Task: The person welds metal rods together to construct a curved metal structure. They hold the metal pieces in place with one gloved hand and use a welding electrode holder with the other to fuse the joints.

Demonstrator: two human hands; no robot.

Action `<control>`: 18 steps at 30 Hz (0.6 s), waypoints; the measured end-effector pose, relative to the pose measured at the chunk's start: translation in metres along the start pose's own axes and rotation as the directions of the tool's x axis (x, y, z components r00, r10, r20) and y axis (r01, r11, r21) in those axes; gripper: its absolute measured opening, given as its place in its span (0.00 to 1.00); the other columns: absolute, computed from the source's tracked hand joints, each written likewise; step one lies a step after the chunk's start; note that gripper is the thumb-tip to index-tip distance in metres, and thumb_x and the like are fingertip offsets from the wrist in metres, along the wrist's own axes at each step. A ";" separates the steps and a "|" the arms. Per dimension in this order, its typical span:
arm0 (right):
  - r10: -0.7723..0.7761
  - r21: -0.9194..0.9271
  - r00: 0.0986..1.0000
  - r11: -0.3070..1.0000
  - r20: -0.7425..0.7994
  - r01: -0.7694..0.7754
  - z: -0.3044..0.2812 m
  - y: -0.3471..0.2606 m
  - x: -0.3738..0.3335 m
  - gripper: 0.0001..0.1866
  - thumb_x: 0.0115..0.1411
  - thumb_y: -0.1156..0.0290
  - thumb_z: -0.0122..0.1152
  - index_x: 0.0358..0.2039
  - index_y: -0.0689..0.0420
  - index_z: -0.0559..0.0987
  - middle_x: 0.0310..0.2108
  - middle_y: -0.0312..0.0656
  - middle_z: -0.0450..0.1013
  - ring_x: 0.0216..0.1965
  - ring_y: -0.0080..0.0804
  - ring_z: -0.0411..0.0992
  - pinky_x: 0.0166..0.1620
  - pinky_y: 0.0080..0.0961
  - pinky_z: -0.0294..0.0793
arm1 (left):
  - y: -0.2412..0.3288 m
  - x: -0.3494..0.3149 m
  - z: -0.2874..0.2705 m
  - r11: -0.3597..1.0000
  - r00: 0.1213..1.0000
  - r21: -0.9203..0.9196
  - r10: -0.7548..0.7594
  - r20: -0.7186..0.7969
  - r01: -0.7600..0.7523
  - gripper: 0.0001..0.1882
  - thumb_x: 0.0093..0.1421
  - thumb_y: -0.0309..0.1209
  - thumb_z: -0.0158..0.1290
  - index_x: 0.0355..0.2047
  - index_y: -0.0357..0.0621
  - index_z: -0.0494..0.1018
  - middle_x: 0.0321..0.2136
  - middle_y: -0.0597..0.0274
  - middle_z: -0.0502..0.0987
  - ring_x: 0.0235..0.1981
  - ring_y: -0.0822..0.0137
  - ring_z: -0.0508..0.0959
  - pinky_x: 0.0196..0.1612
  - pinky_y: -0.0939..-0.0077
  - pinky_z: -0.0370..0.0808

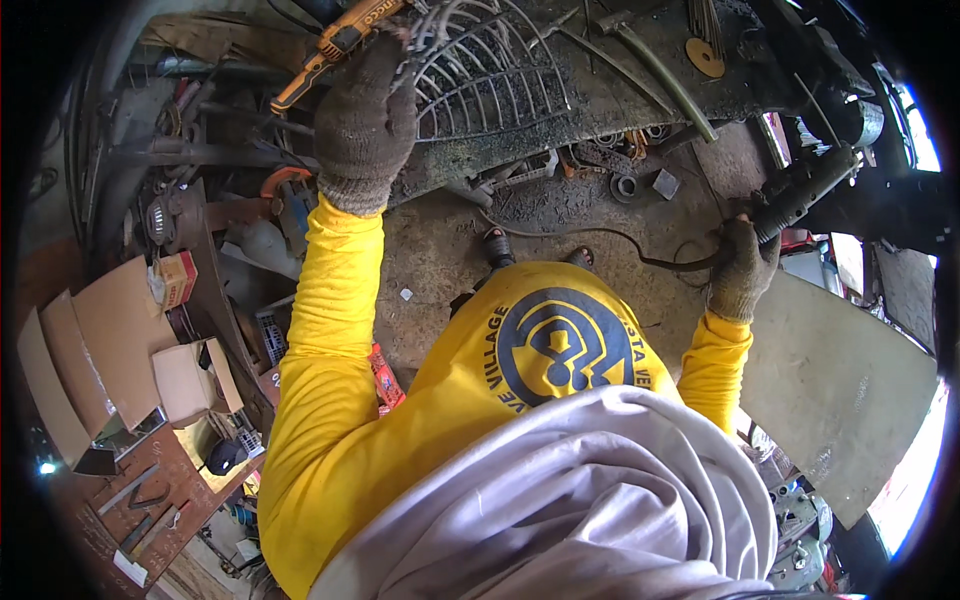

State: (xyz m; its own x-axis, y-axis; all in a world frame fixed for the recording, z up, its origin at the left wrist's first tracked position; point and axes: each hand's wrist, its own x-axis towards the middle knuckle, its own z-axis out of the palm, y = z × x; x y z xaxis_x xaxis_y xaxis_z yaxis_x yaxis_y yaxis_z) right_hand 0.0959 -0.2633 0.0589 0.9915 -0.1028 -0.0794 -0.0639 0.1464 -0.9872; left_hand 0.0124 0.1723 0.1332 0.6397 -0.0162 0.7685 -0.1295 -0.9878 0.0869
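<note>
My left hand (367, 125), in a brown knit glove, is at the far edge of the workbench, its fingers closed on the left end of a curved metal rod grille (490, 85). An orange and black power tool (335, 50) lies just beyond and left of that hand; part of it is hidden behind the glove. Out to the right, my right hand (742, 268), gloved too, is wrapped round the black ribbed handle of a welding electrode holder (803, 195). A thin rod (815, 108) sticks out near its far end, and a dark cable (620, 238) trails from the hand.
A metal tube (665, 80) and a round tan disc (705, 58) lie on the dark, gritty bench (460, 165). Metal scraps (600, 160) are beneath it. Cardboard boxes (190, 380) stand at left, a pale board (840, 390) at right. The cable crosses above the floor (430, 260).
</note>
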 end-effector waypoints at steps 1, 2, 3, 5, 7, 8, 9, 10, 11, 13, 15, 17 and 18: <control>0.005 0.004 1.000 1.000 0.009 -0.005 0.000 0.001 0.000 0.25 0.60 0.75 0.62 0.59 0.63 0.72 0.39 0.37 0.73 0.34 0.25 0.75 0.36 0.25 0.82 | -0.004 -0.004 0.001 1.000 1.000 -0.008 -0.002 -0.003 0.002 0.26 0.61 0.31 0.60 0.61 0.49 0.72 0.49 0.50 0.81 0.47 0.48 0.82 0.48 0.60 0.80; 0.009 0.008 1.000 1.000 0.019 -0.010 -0.001 0.003 0.000 0.26 0.61 0.75 0.62 0.59 0.63 0.72 0.39 0.37 0.73 0.34 0.26 0.75 0.35 0.25 0.83 | -0.009 -0.007 0.001 1.000 1.000 -0.015 -0.004 -0.007 0.004 0.26 0.61 0.31 0.60 0.60 0.48 0.73 0.50 0.49 0.80 0.49 0.48 0.82 0.49 0.61 0.80; 0.017 0.017 1.000 1.000 0.018 -0.018 -0.001 0.003 -0.001 0.25 0.61 0.75 0.62 0.59 0.63 0.71 0.39 0.37 0.73 0.34 0.26 0.75 0.35 0.25 0.83 | -0.010 -0.007 0.001 1.000 1.000 -0.022 -0.005 -0.010 0.005 0.25 0.62 0.32 0.60 0.60 0.47 0.73 0.51 0.48 0.80 0.50 0.48 0.81 0.50 0.61 0.79; 0.033 0.034 0.999 0.999 0.016 -0.034 -0.001 0.005 -0.002 0.25 0.61 0.74 0.62 0.59 0.63 0.71 0.38 0.38 0.73 0.34 0.27 0.75 0.35 0.26 0.82 | -0.008 -0.007 -0.002 0.997 0.999 -0.072 -0.036 0.037 0.039 0.26 0.62 0.34 0.61 0.60 0.45 0.73 0.53 0.47 0.79 0.53 0.50 0.80 0.52 0.63 0.78; 0.033 0.053 0.999 0.998 0.043 -0.035 0.000 0.007 -0.004 0.25 0.62 0.74 0.62 0.59 0.64 0.71 0.39 0.38 0.73 0.34 0.28 0.75 0.36 0.27 0.82 | -0.007 -0.006 -0.005 0.993 0.998 -0.106 -0.041 0.043 0.045 0.28 0.62 0.35 0.62 0.61 0.43 0.72 0.54 0.47 0.78 0.55 0.51 0.80 0.54 0.65 0.77; 0.032 0.062 0.998 0.997 0.057 -0.036 0.001 0.007 -0.005 0.24 0.62 0.73 0.62 0.59 0.64 0.71 0.39 0.38 0.74 0.34 0.28 0.76 0.36 0.28 0.82 | -0.007 -0.006 -0.005 0.993 0.999 -0.117 -0.030 0.025 0.032 0.29 0.63 0.35 0.62 0.62 0.42 0.71 0.54 0.47 0.79 0.55 0.52 0.80 0.56 0.66 0.76; 0.022 0.072 0.998 0.997 0.054 -0.026 0.001 0.009 -0.006 0.24 0.62 0.73 0.62 0.58 0.64 0.71 0.39 0.39 0.74 0.34 0.29 0.76 0.36 0.28 0.82 | -0.006 -0.006 -0.005 0.991 1.000 -0.131 -0.020 0.009 0.021 0.30 0.63 0.35 0.63 0.63 0.40 0.70 0.54 0.46 0.79 0.55 0.53 0.80 0.57 0.67 0.76; 0.013 0.081 0.999 0.997 0.051 -0.017 0.001 0.011 -0.006 0.24 0.62 0.73 0.62 0.58 0.65 0.71 0.38 0.39 0.74 0.33 0.29 0.76 0.36 0.28 0.81 | -0.004 -0.006 -0.007 0.974 0.999 -0.221 -0.052 0.013 0.054 0.31 0.63 0.36 0.62 0.63 0.39 0.68 0.56 0.46 0.77 0.56 0.54 0.79 0.59 0.65 0.73; 0.003 0.090 0.999 0.996 0.048 -0.007 0.001 0.013 -0.007 0.24 0.63 0.73 0.62 0.58 0.65 0.71 0.37 0.39 0.74 0.33 0.29 0.76 0.36 0.28 0.81 | 0.000 -0.005 -0.010 0.947 0.996 -0.309 -0.085 0.019 0.086 0.32 0.64 0.37 0.62 0.64 0.37 0.67 0.58 0.46 0.75 0.58 0.55 0.77 0.62 0.64 0.71; 0.011 0.110 0.996 0.994 0.090 -0.021 0.000 0.013 -0.011 0.24 0.63 0.72 0.62 0.58 0.65 0.71 0.35 0.40 0.75 0.32 0.30 0.76 0.35 0.27 0.80 | -0.002 -0.006 -0.016 0.912 0.993 -0.394 -0.105 0.049 0.116 0.34 0.64 0.39 0.62 0.65 0.35 0.65 0.61 0.45 0.72 0.60 0.57 0.75 0.65 0.62 0.68; 0.022 0.089 0.991 0.995 0.130 -0.034 -0.003 0.017 -0.014 0.24 0.63 0.72 0.62 0.58 0.65 0.71 0.34 0.40 0.75 0.30 0.30 0.77 0.34 0.25 0.79 | -0.016 -0.008 -0.020 0.910 0.994 -0.401 -0.076 0.084 0.104 0.36 0.65 0.39 0.62 0.67 0.35 0.63 0.61 0.45 0.72 0.60 0.57 0.74 0.65 0.61 0.68; 0.037 0.026 0.985 0.999 0.169 -0.042 -0.008 0.026 -0.015 0.25 0.63 0.71 0.62 0.58 0.65 0.71 0.33 0.40 0.76 0.28 0.30 0.77 0.32 0.23 0.77 | -0.013 -0.012 -0.021 0.892 0.982 -0.420 -0.115 0.150 0.168 0.37 0.64 0.40 0.62 0.67 0.34 0.62 0.61 0.47 0.71 0.59 0.58 0.74 0.64 0.62 0.68; 0.054 0.000 0.984 0.998 0.168 -0.055 -0.004 0.024 -0.018 0.24 0.63 0.70 0.63 0.58 0.65 0.71 0.33 0.40 0.76 0.28 0.30 0.77 0.31 0.23 0.77 | -0.011 -0.013 -0.022 0.881 0.974 -0.428 -0.132 0.183 0.200 0.38 0.64 0.40 0.63 0.67 0.34 0.61 0.61 0.47 0.71 0.59 0.59 0.75 0.64 0.63 0.69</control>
State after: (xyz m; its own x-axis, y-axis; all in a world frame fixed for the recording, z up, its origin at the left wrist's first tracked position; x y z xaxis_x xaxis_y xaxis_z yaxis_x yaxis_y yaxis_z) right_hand 0.0759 -0.2617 0.0361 0.9915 0.0716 -0.1084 -0.1182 0.1518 -0.9813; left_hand -0.0114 0.1869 0.1358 0.7786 0.0863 0.6215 -0.3108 -0.8074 0.5014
